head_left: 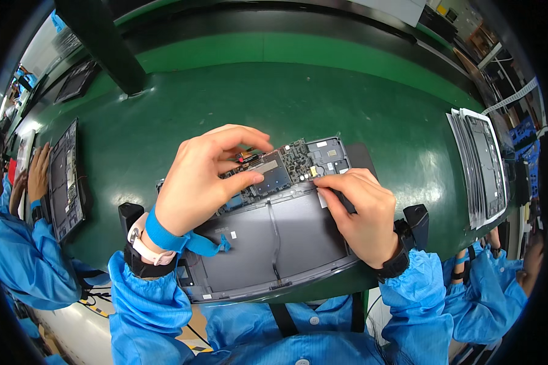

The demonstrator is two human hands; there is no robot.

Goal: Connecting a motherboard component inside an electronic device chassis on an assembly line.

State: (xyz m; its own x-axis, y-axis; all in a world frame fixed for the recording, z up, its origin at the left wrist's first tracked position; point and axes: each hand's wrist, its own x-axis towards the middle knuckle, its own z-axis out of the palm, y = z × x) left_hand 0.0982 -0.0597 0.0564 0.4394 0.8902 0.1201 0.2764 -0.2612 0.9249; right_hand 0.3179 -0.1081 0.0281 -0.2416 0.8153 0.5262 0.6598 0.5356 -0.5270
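Note:
A grey laptop base [243, 255] lies open on the bench before me, its inside facing up. Along its far side sits a dark circuit board [295, 159] with small chips and a flat metal plate [271, 175]. My left hand [201, 173] arches over the board's left part, thumb and forefinger apart, the thumb tip by the plate; a small red and black piece [242, 158] shows between its fingers. At the board's near right edge my right hand [365, 204] has thumb and forefinger drawn together; what they pinch, if anything, is too small to make out.
The bench top [347, 91] is green. Thin laptop parts [490, 167] stand stacked at the right. On the left a co-worker's hand [39, 167] touches another laptop base [67, 179]. A dark post [100, 45] rises at the far left. Another person's blue sleeve [484, 292] shows at right.

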